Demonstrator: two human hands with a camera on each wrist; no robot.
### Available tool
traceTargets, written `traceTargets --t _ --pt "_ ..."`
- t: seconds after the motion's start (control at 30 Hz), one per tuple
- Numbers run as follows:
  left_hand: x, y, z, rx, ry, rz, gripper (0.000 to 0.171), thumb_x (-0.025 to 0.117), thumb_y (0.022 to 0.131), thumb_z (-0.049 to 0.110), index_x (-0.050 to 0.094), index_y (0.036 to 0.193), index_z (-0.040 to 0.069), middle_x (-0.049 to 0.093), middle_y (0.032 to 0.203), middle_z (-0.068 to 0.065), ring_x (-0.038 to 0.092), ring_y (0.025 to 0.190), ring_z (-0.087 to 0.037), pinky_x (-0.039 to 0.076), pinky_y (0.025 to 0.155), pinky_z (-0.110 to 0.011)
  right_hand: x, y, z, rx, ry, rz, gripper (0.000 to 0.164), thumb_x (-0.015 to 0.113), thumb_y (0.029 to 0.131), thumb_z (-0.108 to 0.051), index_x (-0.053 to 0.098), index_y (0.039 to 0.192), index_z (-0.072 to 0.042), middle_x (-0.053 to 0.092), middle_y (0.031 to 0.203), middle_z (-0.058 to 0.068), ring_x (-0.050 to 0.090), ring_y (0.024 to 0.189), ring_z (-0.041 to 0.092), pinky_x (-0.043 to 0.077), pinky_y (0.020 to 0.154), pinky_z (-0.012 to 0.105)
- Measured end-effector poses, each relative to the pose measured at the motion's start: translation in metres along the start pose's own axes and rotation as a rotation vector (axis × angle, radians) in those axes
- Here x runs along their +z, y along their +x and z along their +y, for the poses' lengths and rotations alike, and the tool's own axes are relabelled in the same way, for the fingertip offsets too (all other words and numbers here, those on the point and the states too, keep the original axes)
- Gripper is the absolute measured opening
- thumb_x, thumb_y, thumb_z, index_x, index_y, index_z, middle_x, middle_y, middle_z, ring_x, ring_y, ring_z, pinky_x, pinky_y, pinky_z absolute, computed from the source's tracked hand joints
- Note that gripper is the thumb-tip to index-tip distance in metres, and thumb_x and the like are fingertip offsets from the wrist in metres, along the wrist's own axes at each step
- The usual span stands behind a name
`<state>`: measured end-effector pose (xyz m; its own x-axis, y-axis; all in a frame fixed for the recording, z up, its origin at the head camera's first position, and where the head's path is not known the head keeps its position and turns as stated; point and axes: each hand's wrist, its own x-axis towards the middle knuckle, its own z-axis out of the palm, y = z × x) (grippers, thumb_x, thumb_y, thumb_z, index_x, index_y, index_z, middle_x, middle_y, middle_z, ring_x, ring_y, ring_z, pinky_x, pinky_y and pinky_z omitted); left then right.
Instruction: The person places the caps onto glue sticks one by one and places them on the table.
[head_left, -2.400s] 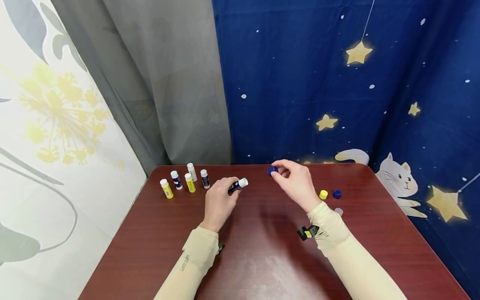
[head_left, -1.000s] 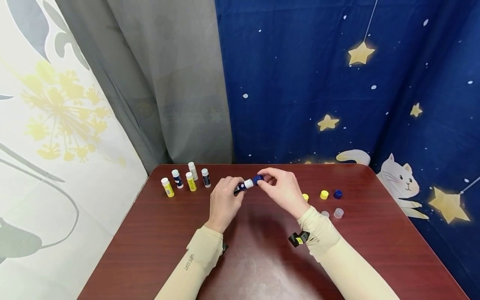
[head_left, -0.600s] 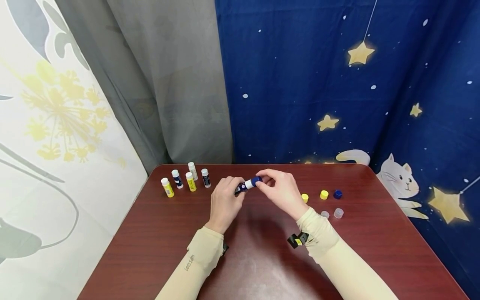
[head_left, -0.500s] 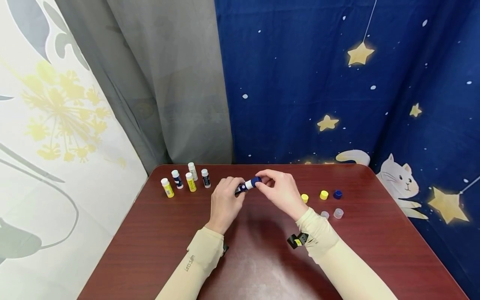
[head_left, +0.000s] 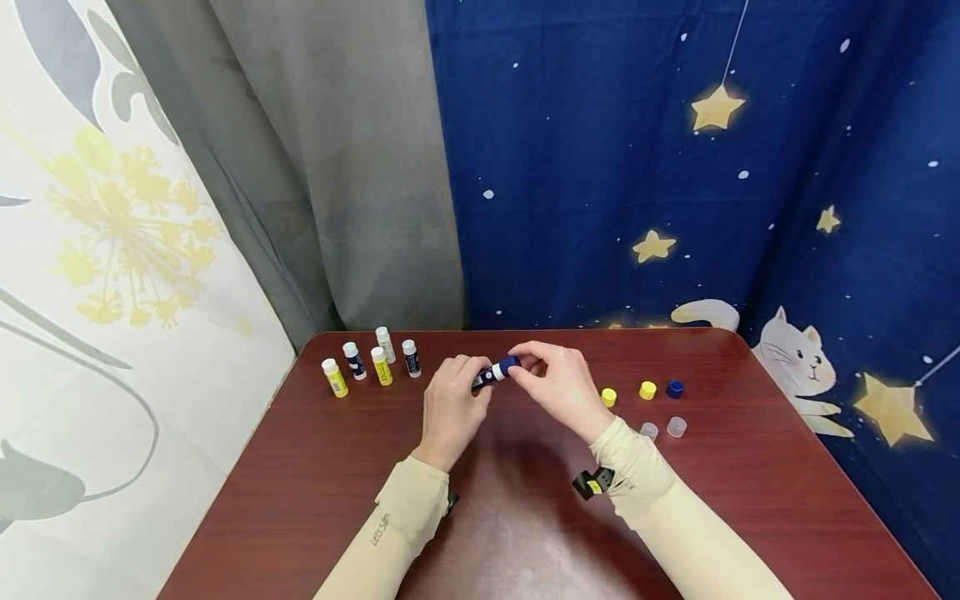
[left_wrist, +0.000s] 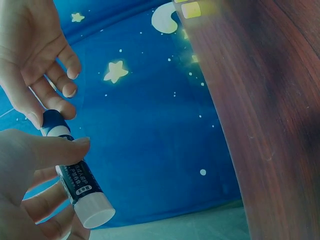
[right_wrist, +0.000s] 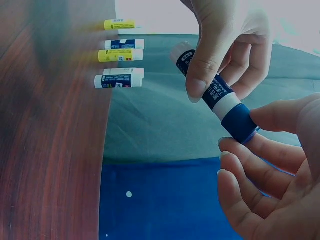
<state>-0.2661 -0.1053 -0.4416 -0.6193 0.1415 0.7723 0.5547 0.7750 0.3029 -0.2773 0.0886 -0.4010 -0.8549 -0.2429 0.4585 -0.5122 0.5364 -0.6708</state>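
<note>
Over the middle of the table, my left hand (head_left: 452, 408) grips a navy-labelled glue stick (head_left: 486, 377), its thumb lying across the label in both wrist views. My right hand (head_left: 558, 387) pinches the blue cap (right_wrist: 241, 123) between thumb and fingertips. The cap sits on the end of the tilted glue stick, in line with it, and a white band (right_wrist: 227, 106) shows between label and cap. The white base (left_wrist: 94, 210) of the stick points away from the cap. Part of the label is hidden behind my left fingers.
Several uncapped glue sticks stand at the back left, among them a yellow one (head_left: 335, 379) and a navy one (head_left: 411, 359). To the right lie loose caps: yellow (head_left: 647, 390), blue (head_left: 675, 389) and clear (head_left: 677, 427). Curtains (head_left: 570, 167) hang behind the table (head_left: 525, 533).
My hands have come together: the blue cap, apart from the glue stick at first, has moved left onto its end. Over the last half second the hands have hardly moved.
</note>
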Motion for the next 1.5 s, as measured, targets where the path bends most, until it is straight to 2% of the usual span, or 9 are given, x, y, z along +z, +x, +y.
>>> traceTargets --t 0.23,0.47,0.77,1.0,1.5 --pt "-0.0015 0.0005 0.0019 -0.001 -0.001 -0.004 0.028 0.081 0.083 0.007 0.069 0.108 0.013 0.065 0.096 0.0 0.059 0.091 -0.019 0.053 0.079 -0.036 0.0 -0.0003 -0.0003 -0.013 0.002 0.009 0.021 0.078 0.09 -0.024 0.075 0.11 -0.016 0.07 0.083 -0.01 0.065 0.073 0.015 0.052 0.067 0.035" --pt "-0.0019 0.0009 0.0034 0.0 0.0 -0.001 0.027 0.081 0.083 0.007 0.069 0.107 0.013 0.065 0.097 0.0 0.059 0.09 -0.019 0.053 0.078 -0.036 0.0007 -0.0009 0.0002 -0.007 0.004 0.015 0.019 0.078 0.09 -0.025 0.075 0.108 -0.019 0.07 0.083 -0.011 0.064 0.073 0.014 0.052 0.066 0.034" --pt "-0.001 0.0 0.0046 0.027 0.005 0.005 0.026 0.08 0.084 0.009 0.07 0.107 0.013 0.065 0.097 0.0 0.06 0.091 -0.019 0.053 0.079 -0.035 0.0019 -0.0018 -0.0008 -0.021 -0.007 -0.002 0.018 0.077 0.091 -0.028 0.076 0.107 -0.019 0.07 0.084 -0.014 0.063 0.071 0.006 0.053 0.063 0.032" --pt "-0.0022 -0.0002 0.0051 0.031 0.015 0.012 0.026 0.08 0.084 0.009 0.07 0.107 0.013 0.065 0.097 0.0 0.06 0.091 -0.02 0.052 0.08 -0.036 0.003 -0.0017 -0.0003 -0.028 -0.003 0.0 0.017 0.076 0.091 -0.028 0.076 0.106 -0.02 0.07 0.083 -0.015 0.063 0.071 0.006 0.053 0.063 0.032" --pt "-0.0017 -0.0025 0.007 0.04 0.022 0.013 0.024 0.08 0.085 0.009 0.071 0.106 0.013 0.066 0.098 0.0 0.06 0.092 -0.019 0.053 0.079 -0.037 0.0037 -0.0027 -0.0009 0.015 0.017 -0.025 0.013 0.076 0.091 -0.027 0.076 0.103 -0.021 0.071 0.083 -0.014 0.065 0.071 0.008 0.053 0.059 0.032"
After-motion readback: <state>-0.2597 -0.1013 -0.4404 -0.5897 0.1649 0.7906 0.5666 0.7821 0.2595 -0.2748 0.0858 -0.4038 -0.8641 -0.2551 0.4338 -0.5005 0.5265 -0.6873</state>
